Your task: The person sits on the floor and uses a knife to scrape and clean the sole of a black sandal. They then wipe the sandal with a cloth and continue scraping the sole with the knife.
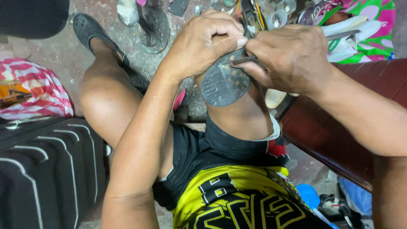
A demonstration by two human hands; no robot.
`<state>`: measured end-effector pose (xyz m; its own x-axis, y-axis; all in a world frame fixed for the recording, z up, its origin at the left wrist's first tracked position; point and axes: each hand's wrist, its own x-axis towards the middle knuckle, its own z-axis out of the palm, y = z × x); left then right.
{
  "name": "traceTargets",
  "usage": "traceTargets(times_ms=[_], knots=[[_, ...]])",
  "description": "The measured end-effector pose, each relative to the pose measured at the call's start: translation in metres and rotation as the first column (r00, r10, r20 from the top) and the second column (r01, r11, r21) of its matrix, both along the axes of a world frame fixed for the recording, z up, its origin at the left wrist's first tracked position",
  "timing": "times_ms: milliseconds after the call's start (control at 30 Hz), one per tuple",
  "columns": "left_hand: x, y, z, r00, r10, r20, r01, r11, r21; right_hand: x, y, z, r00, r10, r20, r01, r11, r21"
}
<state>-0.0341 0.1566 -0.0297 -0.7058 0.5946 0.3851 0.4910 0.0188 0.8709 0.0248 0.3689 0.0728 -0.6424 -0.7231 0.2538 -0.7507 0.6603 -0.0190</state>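
A dark shoe sole (224, 82), ridged and scuffed, rests upside down on my right knee. My left hand (205, 40) grips its upper edge, thumb pressed on the sole. My right hand (292, 57) is closed around a thin metal tool (243, 60), whose tip lies against the sole near my left thumb. The tool's other end sticks out past my right hand toward the upper right.
A dark sandal (91, 32) is on my left foot on the concrete floor. A black ribbed case (46, 169) lies at lower left, a red-and-white striped bag (40, 91) above it. A dark red wooden bench (339, 127) runs at right. Tools and shoes clutter the top.
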Motion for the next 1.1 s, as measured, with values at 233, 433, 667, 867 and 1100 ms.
traceTargets(times_ms=[233,433,667,867,1100], knots=[[0.001,-0.004,0.001,1.0,-0.008,-0.007,0.007,0.998,-0.062,0.001,-0.008,0.0,0.996,-0.028,-0.09,0.032,0.999,0.044],[0.005,-0.009,0.002,0.998,0.026,-0.056,-0.025,1.0,0.004,0.013,-0.012,-0.004,0.998,-0.063,0.023,0.062,0.997,0.04],[0.007,-0.013,-0.002,0.997,0.011,-0.07,-0.011,1.0,0.012,0.016,-0.018,-0.01,0.997,-0.071,-0.028,0.072,0.997,0.026],[0.004,-0.014,-0.008,0.996,0.01,-0.087,-0.009,1.0,0.011,0.02,-0.019,-0.009,0.999,-0.048,0.017,0.048,0.999,0.012],[0.006,-0.014,-0.005,0.998,0.009,-0.067,-0.009,1.0,0.003,0.018,-0.026,0.0,0.998,-0.057,-0.031,0.059,0.995,0.084]])
